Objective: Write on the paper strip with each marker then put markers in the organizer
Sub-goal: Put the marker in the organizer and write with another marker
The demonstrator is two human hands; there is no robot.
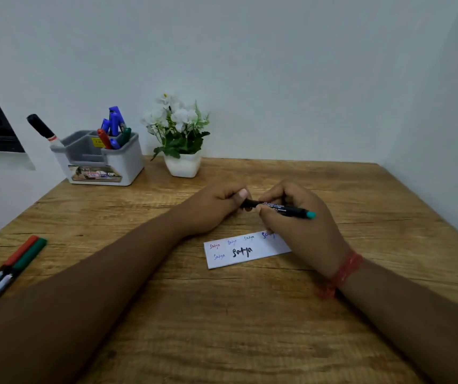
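Flower pot (183, 164) beside organizer (103, 159)

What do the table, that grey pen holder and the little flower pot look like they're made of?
The table looks like wood or a wood-print laminate: brown grain with dark streaks and a matte surface. The pen holder seems to be moulded plastic, smooth, grey inside and white outside, with a printed label. The flower pot is white and slightly glossy, either plastic or glazed ceramic; I cannot tell which.

One head-worn wide-angle view, looking forward and down across the bench (222, 314) toward its far edge and the wall, close above both forearms.
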